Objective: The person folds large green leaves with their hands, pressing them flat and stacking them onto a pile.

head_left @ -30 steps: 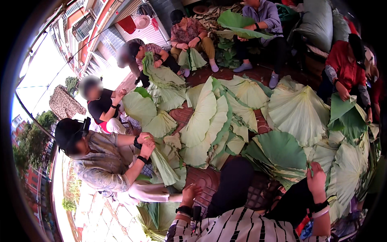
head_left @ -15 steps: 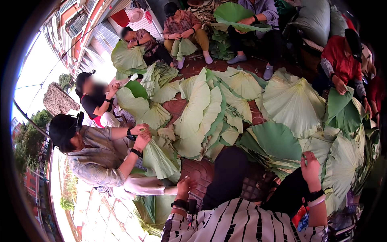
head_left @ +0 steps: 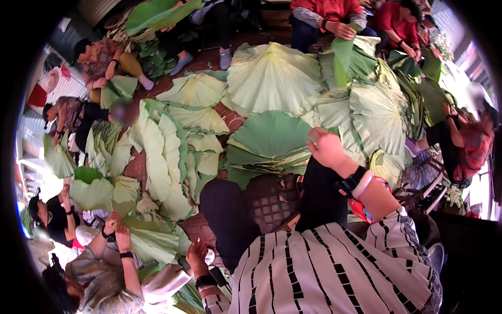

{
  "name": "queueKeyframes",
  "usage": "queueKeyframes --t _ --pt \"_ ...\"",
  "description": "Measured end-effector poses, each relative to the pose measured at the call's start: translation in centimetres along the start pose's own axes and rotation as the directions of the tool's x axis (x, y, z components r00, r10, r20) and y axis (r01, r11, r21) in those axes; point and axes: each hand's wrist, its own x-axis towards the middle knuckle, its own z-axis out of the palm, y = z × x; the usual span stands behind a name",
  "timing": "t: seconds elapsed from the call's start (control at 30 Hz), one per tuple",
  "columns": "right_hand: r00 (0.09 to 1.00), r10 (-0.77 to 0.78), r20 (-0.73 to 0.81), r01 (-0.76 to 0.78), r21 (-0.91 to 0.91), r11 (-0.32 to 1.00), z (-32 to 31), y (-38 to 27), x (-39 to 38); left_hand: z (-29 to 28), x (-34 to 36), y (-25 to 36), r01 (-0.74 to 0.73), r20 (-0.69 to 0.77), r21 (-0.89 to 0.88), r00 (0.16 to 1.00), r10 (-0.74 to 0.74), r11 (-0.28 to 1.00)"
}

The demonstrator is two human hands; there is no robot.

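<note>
My right hand [head_left: 330, 150] is over my right knee, at the right edge of a stack of green lotus leaves [head_left: 269, 137]. Its fingers are apart and loosely bent, with nothing visible in them; whether they touch the top leaf I cannot tell. Low on the left, beside my left knee, my left hand [head_left: 196, 256] has its fingers curled together. A tiny pale spot shows at its fingertips, too small to name. Close by that hand is a small shiny round thing [head_left: 210, 256]. Large pale lotus leaves [head_left: 274, 78] lie fanned out past the green stack.
More folded pale leaves [head_left: 166, 157] cover the brick floor at left. A co-worker [head_left: 104, 272] sits close on my left, gripping a leaf [head_left: 151, 242]. Others handle leaves around the pile, one in a red top [head_left: 334, 15] opposite. A wooden stool [head_left: 436, 186] stands at right.
My view has swung to the right, so the leaves and co-workers sit further left. My right hand has come in to the green stack's edge, fingers spreading. My left hand stays low beside my knee.
</note>
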Motion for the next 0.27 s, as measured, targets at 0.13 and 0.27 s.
queueKeyframes --t 0.13,0.27 --pt "0.995 0.028 0.100 -0.028 -0.005 1.000 0.6 -1.2 1.0 1.0 -0.2 2.6 0.071 -0.153 0.028 0.986 -0.065 0.997" --pt "0.991 0.060 0.120 -0.059 -0.012 0.998 0.2 -1.6 0.5 1.1 1.8 7.7 -0.128 -0.093 0.054 0.987 0.133 0.990"
